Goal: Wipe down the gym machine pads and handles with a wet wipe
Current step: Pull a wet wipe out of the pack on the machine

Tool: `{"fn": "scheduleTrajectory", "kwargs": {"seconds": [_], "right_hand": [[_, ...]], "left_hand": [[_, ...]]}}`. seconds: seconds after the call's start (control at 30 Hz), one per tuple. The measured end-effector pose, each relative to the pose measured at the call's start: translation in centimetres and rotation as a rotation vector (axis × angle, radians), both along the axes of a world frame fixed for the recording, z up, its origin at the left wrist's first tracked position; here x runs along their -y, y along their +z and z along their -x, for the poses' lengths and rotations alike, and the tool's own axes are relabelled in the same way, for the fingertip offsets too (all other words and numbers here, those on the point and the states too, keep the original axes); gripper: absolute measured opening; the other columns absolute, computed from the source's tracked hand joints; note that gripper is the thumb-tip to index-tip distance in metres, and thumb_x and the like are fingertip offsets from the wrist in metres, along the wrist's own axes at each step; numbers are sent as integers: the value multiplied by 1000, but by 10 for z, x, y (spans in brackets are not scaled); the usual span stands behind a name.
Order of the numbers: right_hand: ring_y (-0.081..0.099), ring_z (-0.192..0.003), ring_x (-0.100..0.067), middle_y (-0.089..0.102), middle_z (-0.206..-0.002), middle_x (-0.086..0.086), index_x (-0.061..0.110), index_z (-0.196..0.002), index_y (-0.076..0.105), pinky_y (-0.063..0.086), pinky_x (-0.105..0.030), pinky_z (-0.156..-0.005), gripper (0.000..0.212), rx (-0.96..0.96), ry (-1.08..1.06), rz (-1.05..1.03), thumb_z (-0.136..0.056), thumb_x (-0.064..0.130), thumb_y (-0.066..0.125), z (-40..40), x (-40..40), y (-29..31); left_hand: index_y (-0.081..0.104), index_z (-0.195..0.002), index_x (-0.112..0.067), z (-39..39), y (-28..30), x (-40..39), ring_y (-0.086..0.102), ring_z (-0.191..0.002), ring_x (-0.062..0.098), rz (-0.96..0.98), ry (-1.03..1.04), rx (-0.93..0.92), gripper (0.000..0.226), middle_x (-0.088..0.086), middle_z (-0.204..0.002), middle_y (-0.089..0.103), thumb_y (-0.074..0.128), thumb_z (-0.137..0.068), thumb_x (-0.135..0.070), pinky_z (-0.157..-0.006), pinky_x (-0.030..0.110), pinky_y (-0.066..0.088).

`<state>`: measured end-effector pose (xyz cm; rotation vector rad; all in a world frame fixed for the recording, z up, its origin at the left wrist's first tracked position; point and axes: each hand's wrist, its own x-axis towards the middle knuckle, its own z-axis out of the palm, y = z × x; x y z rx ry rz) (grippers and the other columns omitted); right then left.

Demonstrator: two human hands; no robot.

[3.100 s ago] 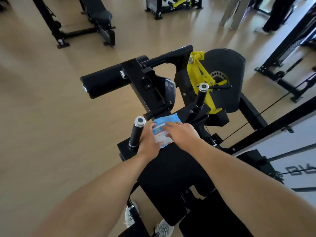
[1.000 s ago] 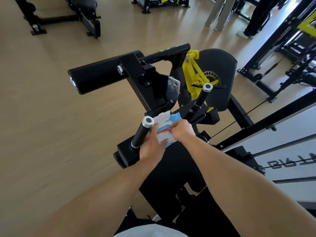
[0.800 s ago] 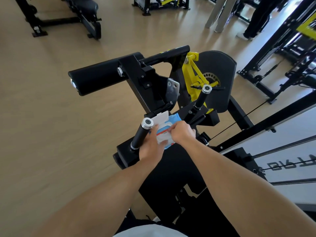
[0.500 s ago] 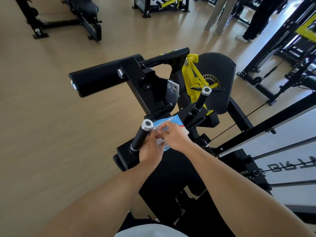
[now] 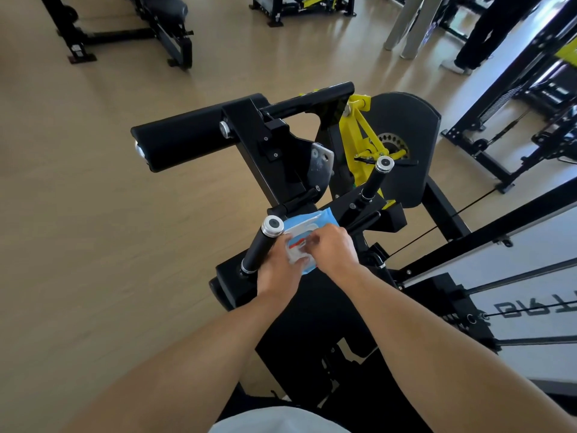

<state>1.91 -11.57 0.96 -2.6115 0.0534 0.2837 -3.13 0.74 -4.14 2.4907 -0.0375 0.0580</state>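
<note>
The machine [image 5: 281, 145] stretches ahead of my hands, and I judge none of it wiped yet: the seat pad [image 5: 315, 310] under my wrists, the roller pad [image 5: 184, 139] far ahead to the left, and both handles, one [image 5: 260, 245] touching my left hand [image 5: 278, 273], one [image 5: 376, 178] ahead of my right hand [image 5: 335, 248]. My left hand holds the wipe pack [image 5: 307, 225] steady; my right fingers pinch at its opening. No wipe is out yet that I can see.
</note>
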Motion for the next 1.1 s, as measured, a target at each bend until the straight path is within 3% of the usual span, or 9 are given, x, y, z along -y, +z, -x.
{"fn": "scheduleTrajectory", "kwargs": {"seconds": [0.2,0.37,0.47,0.6,0.73,0.8,0.9,0.97,1.1], "right_hand": [[55,-71,-4,65,-90,9,25,-101,77,34,-14,-51,11,-3,19,102,-97,26,67,-8,-2,3],[59,-78,-14,67,-98,4,25,-106,73,34,-21,-51,18,-44,99,257,-99,25,56,-13,-7,1],[56,-86,-14,64,-105,5,24,-108,74,34,-20,-57,21,-19,162,260,-101,23,55,-9,-8,6],[61,-86,-11,64,-92,13,33,-99,80,46,-24,-67,15,44,56,120,-97,32,65,1,-4,5],[56,-69,-3,69,-85,14,36,-88,80,37,-20,-53,24,-2,23,95,-93,55,66,4,-8,11],[58,-72,-6,69,-88,11,33,-88,80,35,-19,-54,17,-20,12,102,-94,44,68,1,-11,10],[63,-81,-14,70,-98,3,22,-99,76,43,-22,-59,20,-71,24,171,-99,21,56,-5,-16,10],[61,-86,-15,67,-107,0,17,-107,71,51,-26,-71,16,-100,81,249,-99,19,57,-8,-18,13],[51,-104,-22,56,-123,-8,11,-125,65,50,-35,-89,28,-102,284,368,-100,21,60,-9,-22,13]], "left_hand": [[32,-151,-23,-2,11,1,41,-139,11,-52,168,-60,62,-3,-145,47,53,-99,-50,-117,23,25],[41,-141,-20,-3,9,4,47,-129,19,-144,71,-81,43,4,-137,48,49,-103,-38,-110,30,37],[37,-144,-28,-5,13,5,50,-128,16,-8,136,-96,53,-1,-140,47,60,-98,-37,-109,28,39],[48,-134,-24,-5,15,4,56,-122,18,133,132,-109,51,0,-135,51,73,-90,-26,-107,33,48],[55,-114,-19,-5,20,2,57,-115,14,160,133,-111,34,-6,-119,53,76,-88,-22,-105,31,48],[54,-119,-20,-5,22,2,55,-119,11,180,156,-140,37,-10,-115,50,75,-89,-24,-110,29,43],[43,-141,-25,-5,19,4,52,-127,14,125,166,-136,58,-6,-132,52,72,-91,-30,-114,31,40],[38,-146,-25,-6,16,6,51,-130,15,47,150,-153,61,-2,-138,51,69,-93,-33,-116,33,39],[27,-148,-14,-9,10,7,40,-138,21,-102,130,-180,55,6,-146,42,51,-101,-29,-119,35,25]]}}
